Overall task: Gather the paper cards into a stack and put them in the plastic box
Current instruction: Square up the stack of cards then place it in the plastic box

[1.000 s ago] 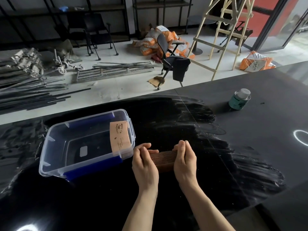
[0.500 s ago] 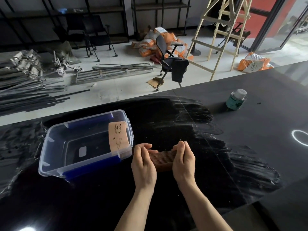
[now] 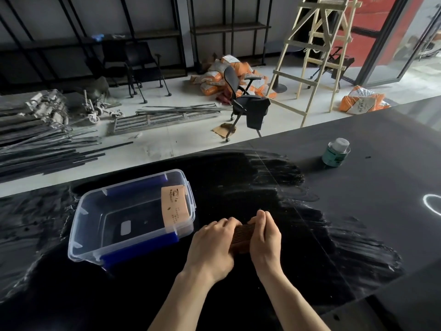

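A stack of brown paper cards stands on its edge on the black table, pressed between both hands. My left hand grips its left end and my right hand grips its right end; the ends of the stack are hidden by the fingers. Just to the left sits the clear plastic box with blue handles, open on top. One brown printed card leans inside the box against its right wall.
A green can with a white cap stands on the table at the far right. The table's far edge runs behind the box. On the floor beyond are an office chair, a wooden ladder and metal bars.
Both hands have drawn closer together on the stack, which now shows a narrower strip between them. The box and the card in it have not moved.
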Motion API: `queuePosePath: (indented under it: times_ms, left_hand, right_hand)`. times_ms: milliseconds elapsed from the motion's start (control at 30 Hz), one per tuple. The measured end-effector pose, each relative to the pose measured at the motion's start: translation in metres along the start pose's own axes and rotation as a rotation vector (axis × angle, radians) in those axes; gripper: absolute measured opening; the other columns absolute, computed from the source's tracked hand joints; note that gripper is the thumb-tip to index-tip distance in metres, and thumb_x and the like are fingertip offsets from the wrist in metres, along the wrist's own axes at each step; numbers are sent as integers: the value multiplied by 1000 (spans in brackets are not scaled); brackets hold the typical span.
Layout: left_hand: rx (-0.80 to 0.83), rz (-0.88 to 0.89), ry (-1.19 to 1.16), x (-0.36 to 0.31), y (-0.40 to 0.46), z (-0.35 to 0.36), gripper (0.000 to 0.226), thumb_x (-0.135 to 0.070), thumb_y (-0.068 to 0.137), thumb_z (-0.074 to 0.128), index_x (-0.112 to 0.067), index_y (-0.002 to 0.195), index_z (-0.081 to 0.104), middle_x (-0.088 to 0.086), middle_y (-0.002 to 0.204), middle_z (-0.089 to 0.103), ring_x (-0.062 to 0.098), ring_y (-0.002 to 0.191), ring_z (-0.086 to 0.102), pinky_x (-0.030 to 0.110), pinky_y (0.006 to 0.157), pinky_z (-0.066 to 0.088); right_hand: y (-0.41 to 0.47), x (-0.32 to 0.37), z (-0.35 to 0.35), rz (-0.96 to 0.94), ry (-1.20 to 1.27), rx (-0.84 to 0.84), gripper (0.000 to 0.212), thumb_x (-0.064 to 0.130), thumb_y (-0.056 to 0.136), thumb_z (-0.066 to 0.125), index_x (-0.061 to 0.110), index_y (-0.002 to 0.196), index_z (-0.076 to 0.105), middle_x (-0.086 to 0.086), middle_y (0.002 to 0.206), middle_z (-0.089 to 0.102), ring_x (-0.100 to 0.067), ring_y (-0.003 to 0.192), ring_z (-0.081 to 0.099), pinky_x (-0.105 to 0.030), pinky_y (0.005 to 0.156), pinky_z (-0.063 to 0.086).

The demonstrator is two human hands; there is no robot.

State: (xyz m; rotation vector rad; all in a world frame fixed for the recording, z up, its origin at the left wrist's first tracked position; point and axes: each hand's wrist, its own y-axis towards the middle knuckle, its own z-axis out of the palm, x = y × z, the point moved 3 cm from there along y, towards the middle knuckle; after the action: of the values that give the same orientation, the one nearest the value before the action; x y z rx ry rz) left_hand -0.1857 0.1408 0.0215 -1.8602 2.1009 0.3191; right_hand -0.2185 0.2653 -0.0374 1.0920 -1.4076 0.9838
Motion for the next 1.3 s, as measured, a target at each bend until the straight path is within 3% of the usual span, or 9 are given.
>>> queuePosePath:
  times_ms: [133, 267, 400, 533, 800, 933, 1100, 1167, 1300]
  left_hand:
    - [-12, -60, -105, 1, -5, -4, 65, -19, 81, 81, -34, 136, 49, -11, 126, 66, 14, 117, 64, 30, 99, 55]
    - [-134, -201, -465, 12, -12, -21, 53, -32, 83, 82, -37, 128, 54, -23, 106, 62, 0, 100, 64, 14, 83, 52]
    - [-214, -360, -993, 24, -19, -38, 43, -27, 81, 84, -33, 117, 61, -14, 107, 72, 3, 97, 67, 10, 61, 53]
    - [-254, -394, -1302, 34, -26, -61, 38, -21, 75, 83, -27, 111, 72, -9, 97, 80, 13, 96, 72, 22, 72, 55]
    - [-239, -475, -1239, 64, -34, -95, 27, -30, 86, 77, -24, 112, 74, -4, 105, 80, 20, 108, 69, 40, 100, 53]
    - [-285, -483, -1193, 81, -38, -111, 17, -23, 88, 77, -24, 104, 71, -7, 97, 78, 9, 91, 71, 19, 65, 54]
    - [-401, -623, -1170, 115, -41, -127, 15, -28, 88, 76, -20, 101, 75, 2, 97, 80, 16, 93, 69, 31, 75, 52]
    - [-444, -703, -1187, 135, -43, -127, 11, -29, 89, 74, -19, 95, 74, 7, 93, 78, 23, 94, 68, 36, 76, 51]
    - [-454, -840, -1169, 166, -44, -115, 10, -27, 93, 71, -16, 95, 70, 7, 87, 70, 34, 99, 62, 37, 70, 49]
  right_hand:
    - [-2, 13, -7, 27, 50, 92, 39, 36, 106, 51, 8, 85, 67, -16, 77, 66, -11, 65, 59, -20, 59, 51]
    - [-4, 31, -16, 172, 248, 298, 37, 52, 91, 70, 29, 120, 72, -8, 110, 78, -25, 103, 75, -42, 89, 61]
    - [-9, 58, -5, 176, 386, 570, 43, 28, 91, 77, 16, 131, 68, -18, 122, 76, -38, 116, 72, -53, 98, 57]
    - [-9, 88, 12, 113, 338, 634, 46, 13, 87, 77, 12, 132, 68, -17, 120, 78, -35, 116, 73, -51, 101, 56]
    - [-13, 111, 52, 88, 212, 562, 29, 5, 93, 74, 14, 120, 74, -9, 105, 83, -26, 99, 79, -48, 95, 62]
    - [-16, 119, 76, 94, 208, 610, 33, 15, 91, 78, 15, 124, 73, -6, 109, 82, -24, 104, 79, -47, 96, 62]
    - [-8, 120, 100, -13, 3, 509, 39, 27, 91, 78, 14, 128, 73, -1, 101, 82, -15, 93, 78, -26, 79, 63]
    - [0, 114, 105, -130, -310, 384, 44, 29, 90, 80, 15, 131, 71, 3, 113, 76, -13, 100, 72, -26, 85, 61]
    - [4, 100, 122, -159, -673, 471, 68, 31, 94, 73, 17, 155, 46, -3, 149, 56, -23, 134, 57, -39, 109, 52]
